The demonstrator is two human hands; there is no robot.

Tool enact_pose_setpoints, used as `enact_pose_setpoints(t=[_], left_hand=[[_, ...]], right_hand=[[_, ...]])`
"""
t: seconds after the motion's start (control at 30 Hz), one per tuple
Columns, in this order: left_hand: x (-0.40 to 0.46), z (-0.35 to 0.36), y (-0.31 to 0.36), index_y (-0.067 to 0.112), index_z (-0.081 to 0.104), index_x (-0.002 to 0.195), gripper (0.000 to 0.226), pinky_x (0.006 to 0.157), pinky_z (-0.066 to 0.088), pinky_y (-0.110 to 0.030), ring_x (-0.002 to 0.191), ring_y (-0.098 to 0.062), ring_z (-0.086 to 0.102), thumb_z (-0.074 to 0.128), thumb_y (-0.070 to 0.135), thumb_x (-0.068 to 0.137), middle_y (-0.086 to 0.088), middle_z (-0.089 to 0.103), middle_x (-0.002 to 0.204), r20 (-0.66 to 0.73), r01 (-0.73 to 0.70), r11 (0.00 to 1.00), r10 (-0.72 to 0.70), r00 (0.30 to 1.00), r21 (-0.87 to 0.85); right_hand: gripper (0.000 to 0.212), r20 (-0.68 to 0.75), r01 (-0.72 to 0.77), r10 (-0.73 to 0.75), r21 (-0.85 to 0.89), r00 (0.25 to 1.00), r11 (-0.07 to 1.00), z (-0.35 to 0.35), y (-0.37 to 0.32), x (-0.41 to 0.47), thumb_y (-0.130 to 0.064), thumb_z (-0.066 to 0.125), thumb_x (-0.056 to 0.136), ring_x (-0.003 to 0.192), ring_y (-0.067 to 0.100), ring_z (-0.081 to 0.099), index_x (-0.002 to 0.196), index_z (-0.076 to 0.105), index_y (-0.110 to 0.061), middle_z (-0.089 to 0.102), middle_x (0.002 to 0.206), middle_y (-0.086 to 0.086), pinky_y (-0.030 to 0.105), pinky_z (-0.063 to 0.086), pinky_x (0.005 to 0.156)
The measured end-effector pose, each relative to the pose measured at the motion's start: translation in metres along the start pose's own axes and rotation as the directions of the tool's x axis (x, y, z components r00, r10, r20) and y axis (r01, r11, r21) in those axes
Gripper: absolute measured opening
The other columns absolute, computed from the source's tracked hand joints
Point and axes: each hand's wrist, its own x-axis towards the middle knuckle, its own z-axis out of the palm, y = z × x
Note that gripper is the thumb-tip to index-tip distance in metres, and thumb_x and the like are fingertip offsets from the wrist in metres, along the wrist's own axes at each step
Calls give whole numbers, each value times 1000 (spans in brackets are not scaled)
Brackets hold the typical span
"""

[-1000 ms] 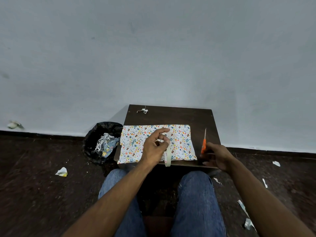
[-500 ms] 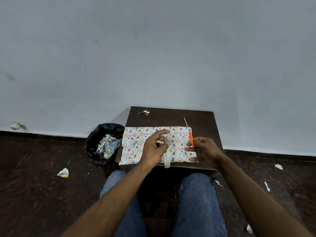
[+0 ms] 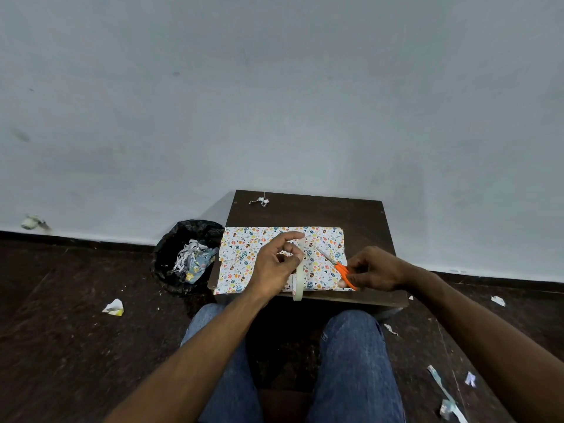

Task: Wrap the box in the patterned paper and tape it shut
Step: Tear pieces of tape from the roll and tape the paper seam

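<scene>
A box wrapped in white patterned paper [image 3: 244, 257] lies flat on a small dark wooden table [image 3: 360, 221]. Above its middle my left hand [image 3: 273, 267] pinches a strip pulled from a roll of clear tape [image 3: 297, 285], and the roll hangs below my fingers at the table's near edge. My right hand [image 3: 377, 270] grips orange-handled scissors [image 3: 341, 270] over the right part of the box. Their blades point up and left toward the stretched tape strip.
A black bin bag [image 3: 186, 254] full of paper scraps stands on the floor left of the table. A small paper scrap [image 3: 259, 202] lies at the table's far edge. More scraps litter the dark floor on both sides. My knees sit just under the near edge.
My right hand has carried the scissors from the table's right side to over the box, and tilted the blades toward the tape strip. The left hand has stayed put with the tape.
</scene>
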Motion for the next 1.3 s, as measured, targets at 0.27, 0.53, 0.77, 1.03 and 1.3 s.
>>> enact_pose_setpoints(t=[0.27, 0.53, 0.77, 1.03, 1.3], left_hand=[[0, -3, -1, 24, 66, 113, 36, 67, 49, -27, 69, -11, 58, 64, -3, 89, 6, 64, 77, 42, 22, 1000, -22, 999, 8], [-4, -1, 0, 30, 67, 111, 39, 71, 52, -42, 65, -23, 53, 65, -2, 89, 11, 63, 77, 120, 44, 999, -41, 992, -16], [-3, 1, 2, 41, 68, 106, 45, 80, 55, -57, 81, -48, 62, 67, 1, 88, 12, 63, 78, 119, 65, 998, -66, 991, 14], [-5, 4, -2, 32, 65, 111, 45, 66, 52, -39, 66, -33, 61, 65, -6, 86, -12, 68, 87, 112, 37, 998, -41, 993, 40], [-3, 5, -4, 26, 63, 115, 41, 65, 48, -19, 65, 2, 57, 64, -4, 88, -2, 64, 78, 45, 56, 998, -57, 997, 20]], right_hand=[[56, 44, -11, 17, -132, 999, 991, -1, -14, 1, -59, 73, 79, 51, 8, 39, 53, 47, -17, 43, 52, -8, 30, 29, 56], [60, 55, 35, -27, -151, 998, 988, 0, -12, 9, -70, 67, 72, 53, 7, 38, 54, 44, -18, 42, 52, -10, 31, 30, 57], [49, 43, 60, -53, -201, 998, 978, 3, -4, 14, -47, 72, 85, 53, 8, 41, 53, 45, -21, 45, 50, -14, 30, 30, 56], [54, 102, 21, 6, -268, 995, 963, 3, -19, 9, -64, 65, 83, 54, 9, 41, 58, 45, -20, 45, 56, -9, 28, 30, 56], [57, 18, -59, 68, -321, 998, 945, 5, -5, -3, -74, 55, 79, 59, 14, 46, 62, 54, -20, 55, 63, -4, 33, 37, 58]])
